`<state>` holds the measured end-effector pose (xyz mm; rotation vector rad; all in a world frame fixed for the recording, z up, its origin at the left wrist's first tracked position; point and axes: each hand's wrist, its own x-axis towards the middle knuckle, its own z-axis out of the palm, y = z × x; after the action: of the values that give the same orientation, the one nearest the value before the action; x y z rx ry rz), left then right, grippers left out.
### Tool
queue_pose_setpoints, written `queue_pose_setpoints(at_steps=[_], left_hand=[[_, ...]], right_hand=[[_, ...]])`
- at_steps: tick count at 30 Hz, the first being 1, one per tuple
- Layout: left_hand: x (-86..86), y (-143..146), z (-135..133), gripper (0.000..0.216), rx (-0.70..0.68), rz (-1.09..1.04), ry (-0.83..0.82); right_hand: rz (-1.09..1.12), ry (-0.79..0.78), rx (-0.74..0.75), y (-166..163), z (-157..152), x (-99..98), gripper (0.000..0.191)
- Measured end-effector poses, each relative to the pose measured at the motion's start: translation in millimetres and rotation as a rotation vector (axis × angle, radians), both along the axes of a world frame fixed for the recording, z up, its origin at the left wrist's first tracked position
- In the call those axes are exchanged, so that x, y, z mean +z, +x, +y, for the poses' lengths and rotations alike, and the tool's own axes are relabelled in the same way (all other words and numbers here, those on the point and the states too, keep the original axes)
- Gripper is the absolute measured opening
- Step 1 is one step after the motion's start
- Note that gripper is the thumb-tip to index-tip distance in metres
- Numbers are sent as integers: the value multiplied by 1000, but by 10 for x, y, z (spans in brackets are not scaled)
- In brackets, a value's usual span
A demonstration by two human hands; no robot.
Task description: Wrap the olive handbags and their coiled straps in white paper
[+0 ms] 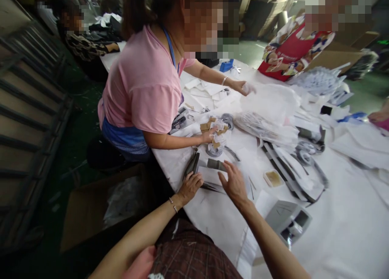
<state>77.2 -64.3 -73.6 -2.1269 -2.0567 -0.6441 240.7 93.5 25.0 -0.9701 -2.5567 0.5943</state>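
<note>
Close to the table's near edge lies a dark grey-green piece [216,164] with white paper [209,175] across it; its exact kind is unclear. At its left end, the bent fingers of my left hand [190,188] grip a dark upright edge [192,165]. My right hand [234,184] is at its right side, fingers apart and slightly blurred, holding nothing. Just beyond, a co-worker's hand [209,136] touches brown and clear tape-like pieces [216,127]. That person's other hand [241,87] holds thin white wrapping [267,101].
A grey tape dispenser [290,220] stands right of my right arm. Dark strips with white paper [294,171] and a small yellowish dish [273,178] lie farther right. An open cardboard box [88,214] sits on the floor at left. Another person in a red apron [288,48] stands across the table.
</note>
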Motion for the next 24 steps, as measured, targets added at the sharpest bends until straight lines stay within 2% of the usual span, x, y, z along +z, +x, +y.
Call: queue_pose_setpoints(at_steps=[2,4,7,9,16,20,24], left_hand=[[3,14,-10,34,10,13,-17],[28,28,-29,39,13,71,-42],[74,28,-64,45,2,195,-81],[83,8,-80,45,-8,252,-88],[53,-70,0,29,-132,356,-41],[206,-103,137,20,-162,360,-64],[415,-156,234,21,-172,285,-81]], right_hand=[[-36,-8,188,-157,-267,-182,55],[-96,-18,296,-209,-475,-418,63],[-126,-8,314,-158,-599,-700,70],[-119,6,316,-113,-588,-788,72],[-190,117,321,-123,-515,-819,70],[-223,183,292,-180,-513,-820,69],[-200,273,206,-193,-548,-800,68]])
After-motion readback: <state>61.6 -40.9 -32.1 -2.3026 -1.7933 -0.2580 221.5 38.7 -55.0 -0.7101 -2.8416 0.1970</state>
